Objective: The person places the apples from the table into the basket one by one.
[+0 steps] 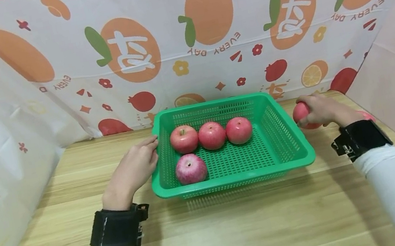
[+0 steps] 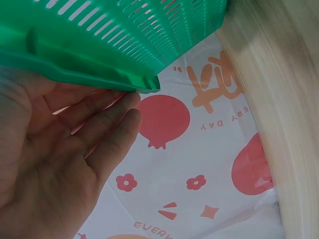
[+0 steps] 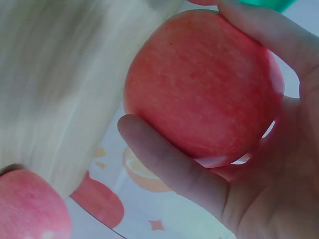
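On the table stands a green plastic basket (image 1: 230, 179) with a slotted wall and floor. My left hand (image 1: 137, 168) is at its left side, fingertips at the rim. In the left wrist view, the fingers of the left hand (image 2: 75, 134) lie fairly straight along the rim (image 2: 99, 82). Beyond the basket's right side, my right hand (image 1: 322, 108) grips a red apple (image 1: 300, 111). The right wrist view shows thumb and fingers around that apple (image 3: 204, 84). Another apple (image 1: 366, 115) is partly hidden behind the right wrist.
Inside the basket are several apples: a row of three across the back, including the middle one (image 1: 212, 135), and a darker striped apple (image 1: 190, 168) at front left. A fruit-print cloth (image 1: 183, 86) hangs behind the wooden table (image 1: 216, 237); pale sheets rise at both sides.
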The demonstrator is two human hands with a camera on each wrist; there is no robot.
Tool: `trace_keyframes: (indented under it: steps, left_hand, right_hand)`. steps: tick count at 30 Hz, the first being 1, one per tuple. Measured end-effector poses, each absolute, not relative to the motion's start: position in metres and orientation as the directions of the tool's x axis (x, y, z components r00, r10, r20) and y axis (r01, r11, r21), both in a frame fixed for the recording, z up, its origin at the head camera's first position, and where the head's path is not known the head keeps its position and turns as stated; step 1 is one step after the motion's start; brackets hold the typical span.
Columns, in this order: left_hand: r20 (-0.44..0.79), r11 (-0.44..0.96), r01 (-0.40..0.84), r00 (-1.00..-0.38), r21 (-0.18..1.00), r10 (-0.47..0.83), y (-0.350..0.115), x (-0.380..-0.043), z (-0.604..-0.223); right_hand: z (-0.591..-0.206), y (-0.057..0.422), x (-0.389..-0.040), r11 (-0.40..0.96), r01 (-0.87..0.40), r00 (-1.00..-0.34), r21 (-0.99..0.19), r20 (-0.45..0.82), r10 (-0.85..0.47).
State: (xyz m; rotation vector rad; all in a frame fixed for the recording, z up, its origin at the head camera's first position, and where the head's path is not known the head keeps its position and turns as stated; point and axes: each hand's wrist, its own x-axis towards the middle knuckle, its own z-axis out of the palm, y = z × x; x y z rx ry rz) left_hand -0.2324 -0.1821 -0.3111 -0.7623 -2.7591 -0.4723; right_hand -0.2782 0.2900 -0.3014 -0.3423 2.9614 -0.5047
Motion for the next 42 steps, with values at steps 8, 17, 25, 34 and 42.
trace_keyframes:
  steps: [8, 17, 25, 34, 42]
  left_hand:
    - [0.312, 0.809, 0.537, -0.832, 0.241, 0.459, -0.18, -0.235, -0.31]
    - [0.315, 0.809, 0.534, -0.833, 0.244, 0.455, -0.181, -0.236, -0.307]
    - [0.318, 0.805, 0.539, -0.83, 0.247, 0.458, -0.18, -0.236, -0.308]
    - [0.32, 0.805, 0.541, -0.829, 0.245, 0.459, -0.181, -0.236, -0.311]
    - [0.309, 0.81, 0.531, -0.836, 0.248, 0.453, -0.183, -0.234, -0.312]
  right_hand:
    - [-0.287, 0.287, -0.275, 0.92, -0.252, -0.967, -0.3, 0.032, -0.254]
    - [-0.267, 0.279, -0.274, 0.899, -0.283, -0.959, -0.335, 0.068, -0.276]
    - [-0.254, 0.273, -0.269, 0.893, -0.244, -0.969, -0.378, 0.07, -0.235]
    - [-0.247, 0.267, -0.264, 0.894, -0.273, -0.962, -0.356, 0.096, -0.256]
    - [-0.239, 0.257, -0.261, 0.898, -0.312, -0.949, -0.311, 0.133, -0.284]
